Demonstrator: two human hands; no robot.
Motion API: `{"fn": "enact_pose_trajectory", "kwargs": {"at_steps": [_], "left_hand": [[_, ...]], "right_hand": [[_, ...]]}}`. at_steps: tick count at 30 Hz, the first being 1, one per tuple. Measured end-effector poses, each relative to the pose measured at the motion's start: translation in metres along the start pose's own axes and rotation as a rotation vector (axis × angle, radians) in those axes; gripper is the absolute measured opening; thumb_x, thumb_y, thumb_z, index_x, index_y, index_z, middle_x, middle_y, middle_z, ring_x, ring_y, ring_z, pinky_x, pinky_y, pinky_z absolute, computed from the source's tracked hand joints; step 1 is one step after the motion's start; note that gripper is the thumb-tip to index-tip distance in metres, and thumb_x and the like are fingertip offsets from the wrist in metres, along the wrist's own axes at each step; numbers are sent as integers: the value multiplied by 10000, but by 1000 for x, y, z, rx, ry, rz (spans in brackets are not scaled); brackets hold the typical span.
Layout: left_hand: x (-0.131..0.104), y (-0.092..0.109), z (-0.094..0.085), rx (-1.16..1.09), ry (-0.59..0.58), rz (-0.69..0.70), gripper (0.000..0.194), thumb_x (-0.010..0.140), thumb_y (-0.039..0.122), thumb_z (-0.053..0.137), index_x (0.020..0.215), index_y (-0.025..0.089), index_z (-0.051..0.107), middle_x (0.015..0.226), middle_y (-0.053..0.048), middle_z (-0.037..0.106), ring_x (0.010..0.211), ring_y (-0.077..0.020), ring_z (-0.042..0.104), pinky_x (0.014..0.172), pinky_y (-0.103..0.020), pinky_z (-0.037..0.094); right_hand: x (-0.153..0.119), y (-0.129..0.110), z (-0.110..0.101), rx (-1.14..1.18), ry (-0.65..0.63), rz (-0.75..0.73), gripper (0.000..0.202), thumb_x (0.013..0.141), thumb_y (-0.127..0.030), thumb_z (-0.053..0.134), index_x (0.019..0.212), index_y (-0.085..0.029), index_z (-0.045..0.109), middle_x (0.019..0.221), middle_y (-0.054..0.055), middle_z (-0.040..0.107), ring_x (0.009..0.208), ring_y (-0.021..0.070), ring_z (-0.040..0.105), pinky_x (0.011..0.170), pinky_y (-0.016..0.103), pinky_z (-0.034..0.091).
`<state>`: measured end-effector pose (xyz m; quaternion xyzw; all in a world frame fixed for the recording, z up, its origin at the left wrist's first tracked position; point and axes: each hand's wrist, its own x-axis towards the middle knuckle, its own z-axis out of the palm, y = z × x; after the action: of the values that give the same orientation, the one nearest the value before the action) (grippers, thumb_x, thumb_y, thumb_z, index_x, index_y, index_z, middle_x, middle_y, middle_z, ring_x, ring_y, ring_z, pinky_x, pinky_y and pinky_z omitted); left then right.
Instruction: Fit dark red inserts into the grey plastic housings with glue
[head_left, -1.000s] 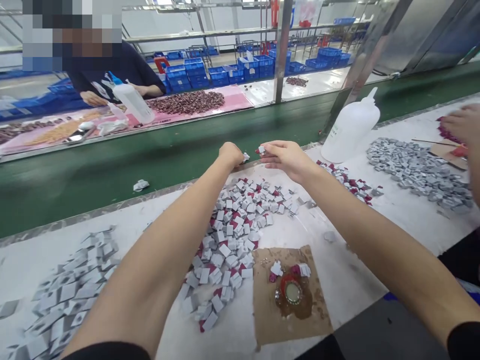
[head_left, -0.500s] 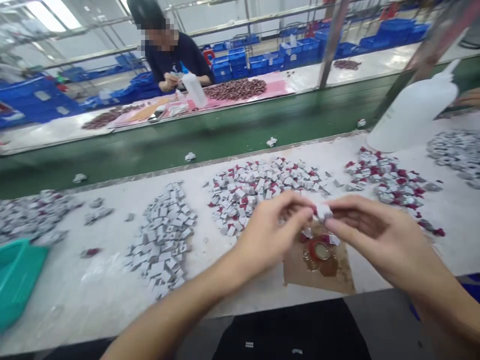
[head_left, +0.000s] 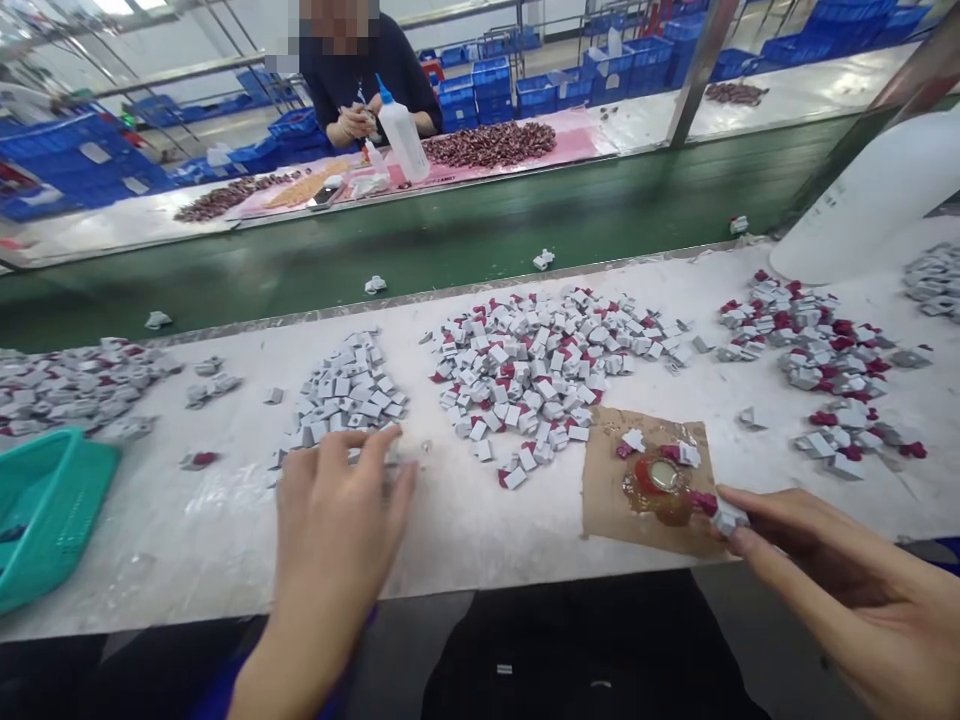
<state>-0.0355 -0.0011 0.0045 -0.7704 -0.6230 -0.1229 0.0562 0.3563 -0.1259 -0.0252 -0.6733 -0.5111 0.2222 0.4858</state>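
My right hand (head_left: 847,570) pinches a grey and dark-red piece (head_left: 727,515) at the right edge of a brown cardboard square (head_left: 611,500). On that cardboard, a small round cap (head_left: 663,476) sits amid wet amber liquid, with two more grey-red pieces around it. My left hand (head_left: 341,510) reaches over the near end of a pile of grey blocks (head_left: 349,390), fingers apart; what lies under its fingertips is partly hidden. Between the hands and farther back spreads a pile of grey and dark-red pieces (head_left: 525,370).
A teal basket (head_left: 71,510) stands at the left edge, near another grey-red heap (head_left: 75,385). At the right are more pieces (head_left: 825,340) and a large white bottle (head_left: 862,200). A green belt (head_left: 465,235) carrying a few pieces runs behind; a person (head_left: 367,80) works beyond it.
My hands have parted. The left moved left to the grey block pile; the right came down to the cardboard's edge with a piece. The view has shifted slightly.
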Motion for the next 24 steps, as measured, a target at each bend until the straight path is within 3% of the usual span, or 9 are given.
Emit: {"fn": "enact_pose_trajectory", "kwargs": {"at_steps": [2,4,8,12,14,19,24], "left_hand": [[3,-24,5,92,-40,1,342,1106,452,607,1211,239,853,1258,-244,753,1118,-528,680,937,-658,549],[4,-33,9,77,-16,-3,304,1097,461,588,1063,277,828,1206,-203,750,1096,-505,688,956,-659,544],[-3,-17,17,-115,45,-9,236,1094,492,604,1101,328,775,1192,-136,743,1125,-459,691,1042,-641,538],[-18,13,25,-383,-87,-28,195,1085,473,711,1209,331,759,1080,-51,760,866,-300,694,823,-446,575],[-25,22,30,-476,-104,-35,157,1085,424,710,1187,310,746,1039,-34,760,821,-256,706,789,-389,571],[-32,21,37,-395,-94,-29,142,1075,441,706,1119,308,726,1003,-22,797,772,-253,714,723,-370,545],[-24,17,35,-383,-169,-15,254,1058,474,704,1230,298,769,907,-11,762,744,-257,734,722,-374,579]], "right_hand": [[1,3,0,-28,29,37,169,999,-490,928,1136,-400,969,1123,23,939,949,296,918,817,353,784],[4,1,2,-25,36,57,165,1012,-487,920,1128,-380,969,1121,25,938,966,277,913,841,330,772],[9,-6,11,21,11,66,189,1058,-382,883,1227,-349,959,1174,50,925,998,267,893,823,339,751],[13,-13,20,65,8,43,186,1075,-329,859,1234,-339,957,1173,59,920,1024,277,884,810,366,739],[14,-15,21,53,10,33,182,1085,-325,847,1229,-338,958,1188,67,920,1055,293,883,829,391,740],[22,-18,20,44,-37,8,168,1095,-328,833,1207,-333,958,1157,59,918,1049,287,882,867,404,732],[29,-19,19,12,-85,-23,167,1106,-304,812,1197,-314,952,1085,48,899,978,257,861,836,391,697]]}}
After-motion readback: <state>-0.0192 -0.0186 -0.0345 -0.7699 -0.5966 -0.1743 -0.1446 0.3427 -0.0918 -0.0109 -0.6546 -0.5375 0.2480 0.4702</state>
